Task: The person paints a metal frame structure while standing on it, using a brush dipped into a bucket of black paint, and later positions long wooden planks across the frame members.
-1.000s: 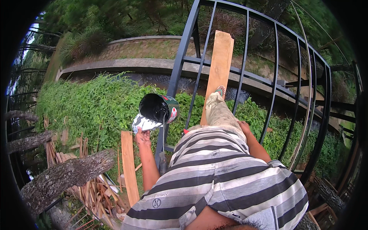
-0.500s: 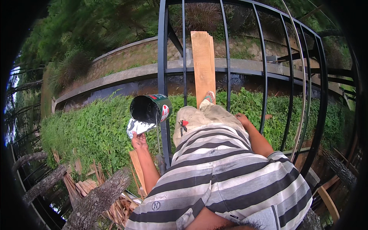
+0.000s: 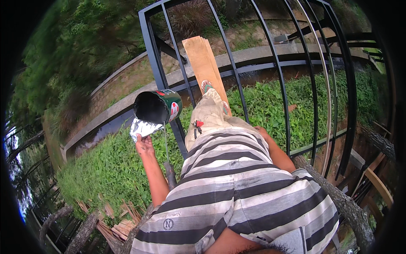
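My left hand [image 3: 144, 145] grips a crumpled silver foil sheet [image 3: 139, 128], its fingers closed on the lower edge. Just above the foil, a dark green can [image 3: 175, 106] with a blackened inside is tilted, its mouth facing left. From the can a thin wire [image 3: 166, 142] runs down to a dark, lumpy piece [image 3: 170, 174] beside my left forearm. What bears the can is hidden. Close to my right thigh is my right hand [image 3: 261, 132], mostly behind my clothing, its fingers not clear. A small red and black tool [image 3: 197, 125] hangs at the waist of my trousers.
My sandalled feet [image 3: 206, 86] stand on stacked wooden planks [image 3: 203, 63] laid across a black metal frame [image 3: 277, 63] of spaced bars. Green plants [image 3: 110, 161] grow below, with a concrete-edged ditch [image 3: 105, 128] beyond. Tree trunks [image 3: 338, 194] and scrap wood [image 3: 122, 228] lie nearer.
The view has turned, so the frame and planks now slant leftward. A second foot shows farther along the planks. My left hand still holds the foil below the can.
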